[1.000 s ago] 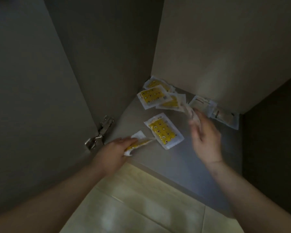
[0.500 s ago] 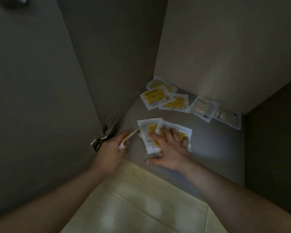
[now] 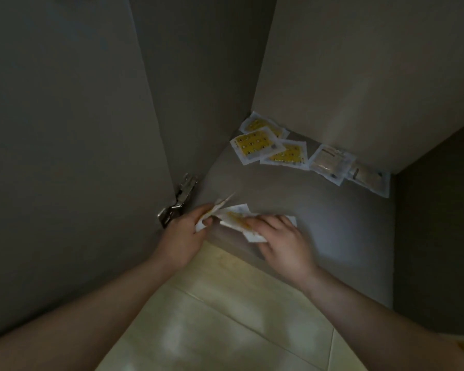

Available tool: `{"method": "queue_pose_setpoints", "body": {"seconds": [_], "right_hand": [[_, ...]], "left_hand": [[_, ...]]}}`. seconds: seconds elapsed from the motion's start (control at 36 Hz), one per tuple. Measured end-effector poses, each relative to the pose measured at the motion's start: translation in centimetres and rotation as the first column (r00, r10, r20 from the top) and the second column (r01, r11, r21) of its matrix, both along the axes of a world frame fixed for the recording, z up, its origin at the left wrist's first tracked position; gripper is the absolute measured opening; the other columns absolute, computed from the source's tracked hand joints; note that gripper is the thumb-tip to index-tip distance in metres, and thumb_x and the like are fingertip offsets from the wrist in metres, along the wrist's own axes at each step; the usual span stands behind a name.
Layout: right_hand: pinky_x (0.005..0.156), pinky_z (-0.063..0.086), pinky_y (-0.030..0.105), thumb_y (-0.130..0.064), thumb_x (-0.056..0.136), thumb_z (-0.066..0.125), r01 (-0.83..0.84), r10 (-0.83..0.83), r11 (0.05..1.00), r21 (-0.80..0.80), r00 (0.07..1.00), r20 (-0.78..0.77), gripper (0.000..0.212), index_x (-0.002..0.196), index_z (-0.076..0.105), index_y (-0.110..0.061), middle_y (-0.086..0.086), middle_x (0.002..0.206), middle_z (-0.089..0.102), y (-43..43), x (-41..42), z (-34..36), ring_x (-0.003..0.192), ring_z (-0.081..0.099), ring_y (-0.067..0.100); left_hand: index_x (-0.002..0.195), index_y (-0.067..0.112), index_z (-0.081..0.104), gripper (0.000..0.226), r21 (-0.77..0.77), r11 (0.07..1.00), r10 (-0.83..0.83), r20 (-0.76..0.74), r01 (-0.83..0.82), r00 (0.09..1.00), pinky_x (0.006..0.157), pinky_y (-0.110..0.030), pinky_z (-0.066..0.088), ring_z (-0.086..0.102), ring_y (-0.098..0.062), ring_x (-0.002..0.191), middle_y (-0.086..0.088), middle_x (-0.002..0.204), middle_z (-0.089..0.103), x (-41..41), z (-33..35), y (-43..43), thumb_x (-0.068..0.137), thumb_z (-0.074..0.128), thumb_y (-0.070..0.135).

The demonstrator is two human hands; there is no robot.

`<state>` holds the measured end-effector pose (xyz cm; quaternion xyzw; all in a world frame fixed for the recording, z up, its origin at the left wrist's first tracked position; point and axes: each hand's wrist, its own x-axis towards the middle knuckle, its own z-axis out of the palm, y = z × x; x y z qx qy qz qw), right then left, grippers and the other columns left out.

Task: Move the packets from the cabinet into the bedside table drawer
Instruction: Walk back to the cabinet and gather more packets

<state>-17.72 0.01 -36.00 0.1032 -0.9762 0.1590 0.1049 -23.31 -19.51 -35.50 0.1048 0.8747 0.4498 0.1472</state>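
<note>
Your left hand (image 3: 185, 236) pinches one packet (image 3: 220, 203) by its lower end, beside the hinge (image 3: 182, 194), with its long axis tipped up toward the back right. Your right hand (image 3: 279, 242) lies on the overlapped packets (image 3: 236, 215) at the front lip of the cabinet floor (image 3: 319, 223); blur hides whether the thumb grips beneath. Expect them to be light, floppy and slick, so slide them over the lip and pinch a sealed border. Three yellow packets (image 3: 255, 143) and two pale packets (image 3: 330, 163) lie flat along the back wall, skewed at mixed angles.

Three yellow-dotted, white-edged flat packets (image 3: 255, 144) sit beyond the fingers (image 3: 264, 223), two pale clear sachets (image 3: 330, 163) alongside; blurred packets (image 3: 235, 213) under the fingers, uncountable.
</note>
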Motion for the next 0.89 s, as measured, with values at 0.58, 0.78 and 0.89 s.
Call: {"method": "queue_pose_setpoints", "body": {"seconds": [0.58, 0.78, 0.89], "right_hand": [[0.075, 0.044, 0.026, -0.013, 0.089, 0.056, 0.711, -0.29, 0.51, -0.484, 0.672, 0.682, 0.016, 0.101, 0.049, -0.022, 0.0, 0.094, 0.06, -7.5, 8.2, 29.1, 0.087, 0.058, 0.018], [0.058, 0.041, 0.013, -0.017, 0.091, 0.056, 0.692, -0.157, 0.535, -0.485, 0.645, 0.748, 0.008, 0.093, 0.048, -0.02, -0.009, 0.079, 0.056, -11.1, 12.0, 41.7, 0.074, 0.056, 0.01], [0.047, 0.034, 0.01, -0.013, 0.09, 0.052, 0.631, -0.059, 0.602, -0.489, 0.646, 0.761, 0.01, 0.092, 0.044, -0.018, -0.007, 0.071, 0.05, -12.3, 13.8, 47.0, 0.063, 0.048, 0.01]], "left_hand": [[0.141, 0.028, 0.035, 0.05, -0.197, 0.979, 0.014, 0.351, 0.059, 0.936, 0.085, -0.033, 0.047, 0.058, -0.031, 0.109, -0.008, 0.126, 0.059, 9.5, 29.3, -1.2, 0.095, 0.048, 0.018], [0.146, 0.033, 0.025, 0.059, -0.263, 0.951, -0.063, 0.349, 0.163, 0.935, 0.099, -0.029, 0.039, 0.051, -0.025, 0.122, -0.006, 0.137, 0.051, 14.4, 41.5, -4.7, 0.095, 0.045, 0.011], [0.144, 0.034, 0.032, 0.057, -0.236, 0.966, -0.015, 0.359, 0.106, 0.933, 0.093, -0.018, 0.037, 0.053, -0.019, 0.121, 0.003, 0.137, 0.051, 17.0, 46.7, -7.4, 0.093, 0.051, 0.016]]}}
